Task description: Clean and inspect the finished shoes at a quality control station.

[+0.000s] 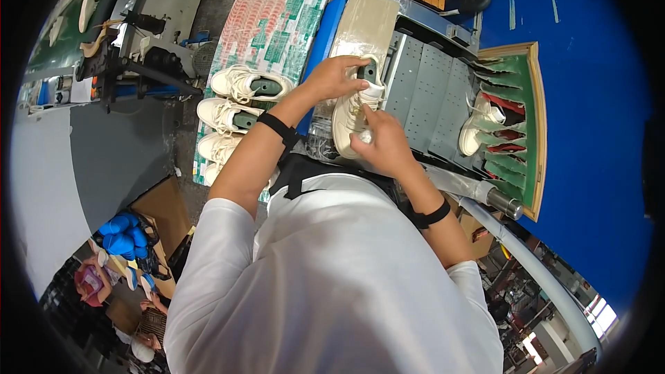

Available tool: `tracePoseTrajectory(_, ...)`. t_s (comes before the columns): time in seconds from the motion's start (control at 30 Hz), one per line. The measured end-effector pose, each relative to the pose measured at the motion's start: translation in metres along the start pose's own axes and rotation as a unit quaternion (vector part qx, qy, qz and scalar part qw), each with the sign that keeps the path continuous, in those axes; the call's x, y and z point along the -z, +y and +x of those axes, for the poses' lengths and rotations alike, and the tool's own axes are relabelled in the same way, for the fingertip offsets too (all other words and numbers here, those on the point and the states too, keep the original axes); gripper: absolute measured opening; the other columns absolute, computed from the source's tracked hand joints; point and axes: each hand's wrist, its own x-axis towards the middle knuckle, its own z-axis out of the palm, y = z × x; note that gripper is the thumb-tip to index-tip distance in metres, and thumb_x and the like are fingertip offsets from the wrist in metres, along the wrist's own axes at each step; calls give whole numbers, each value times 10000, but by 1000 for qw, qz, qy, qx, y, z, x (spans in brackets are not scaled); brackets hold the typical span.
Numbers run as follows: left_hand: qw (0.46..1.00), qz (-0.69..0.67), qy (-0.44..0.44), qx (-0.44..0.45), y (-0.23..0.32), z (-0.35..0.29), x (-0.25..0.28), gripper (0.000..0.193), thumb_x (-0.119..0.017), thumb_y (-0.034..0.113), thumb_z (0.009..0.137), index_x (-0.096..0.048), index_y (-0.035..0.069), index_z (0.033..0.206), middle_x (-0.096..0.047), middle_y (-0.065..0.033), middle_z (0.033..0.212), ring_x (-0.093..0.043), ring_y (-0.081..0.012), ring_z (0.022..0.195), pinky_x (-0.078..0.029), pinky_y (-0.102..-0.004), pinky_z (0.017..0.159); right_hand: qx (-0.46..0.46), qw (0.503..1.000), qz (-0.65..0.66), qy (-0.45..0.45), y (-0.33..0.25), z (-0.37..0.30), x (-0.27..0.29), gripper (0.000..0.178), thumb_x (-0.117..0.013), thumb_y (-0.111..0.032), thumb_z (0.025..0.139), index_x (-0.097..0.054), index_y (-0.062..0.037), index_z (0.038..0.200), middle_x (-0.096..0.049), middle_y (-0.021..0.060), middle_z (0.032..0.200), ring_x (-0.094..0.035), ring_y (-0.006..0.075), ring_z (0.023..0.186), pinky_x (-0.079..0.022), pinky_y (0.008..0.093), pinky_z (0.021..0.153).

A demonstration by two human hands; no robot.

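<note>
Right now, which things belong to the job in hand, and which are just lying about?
Likely in the job:
cream shoe, left hand and right hand on it
shoe row on patterned board
another shoe at green curtain

Apparently lying about:
blue bundle
brown cardboard

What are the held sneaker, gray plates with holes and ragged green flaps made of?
Cream sneaker: maybe canvas or leather; matte, any weave too small to see. Gray plates: probably metal; dull, flat, neatly holed. Green flaps: perhaps cloth; dull, ragged edges.
</note>
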Motion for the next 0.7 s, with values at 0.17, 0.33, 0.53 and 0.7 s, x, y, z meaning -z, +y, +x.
tracePoseTrajectory(0.17, 1000, 3, -8, 8, 3, 7, -4, 650, -911, 335, 841, -705, 116, 1418, -685, -192, 1432, -665, -323, 1313, -506, -381, 1110, -134, 899, 411, -77, -13, 15, -13, 579, -750, -301, 926, -666, 56, 1374, -766, 215, 1142, -738, 293, 1055, -538, 391, 992)
tracePoseTrajectory(0.33, 997, -41, -58, 27, -11, 9, 7, 774, -905, 431, 801, -664, 101, 1458, -671, -212, 1440, -638, -355, 1345, -494, -396, 1138, 22, 944, 293, -151, -27, -11, -5, 629, -772, -265, 871, -649, 59, 1396, -737, 200, 1077, -718, 317, 1025, -550, 401, 961)
tracePoseTrajectory(0.53, 997, 65, 14, 37, 18, 3, -28, 1064, -866, 530, 799, -418, 18, 1618, -495, -285, 1585, -516, -405, 1458, -436, -418, 1202, -130, 968, 189, 104, 15, -21, -7, 718, -780, -276, 855, -587, 101, 1435, -689, 196, 1062, -680, 372, 1023, -533, 457, 946)
tracePoseTrajectory(0.7, 997, 41, 53, 49, 20, 2, -36, 924, -869, 421, 824, -498, 47, 1584, -620, -272, 1479, -622, -381, 1364, -493, -405, 1135, -79, 989, 94, 80, 19, -28, -11, 744, -766, -277, 860, -556, 116, 1457, -684, 219, 1078, -665, 392, 1001, -531, 479, 898)
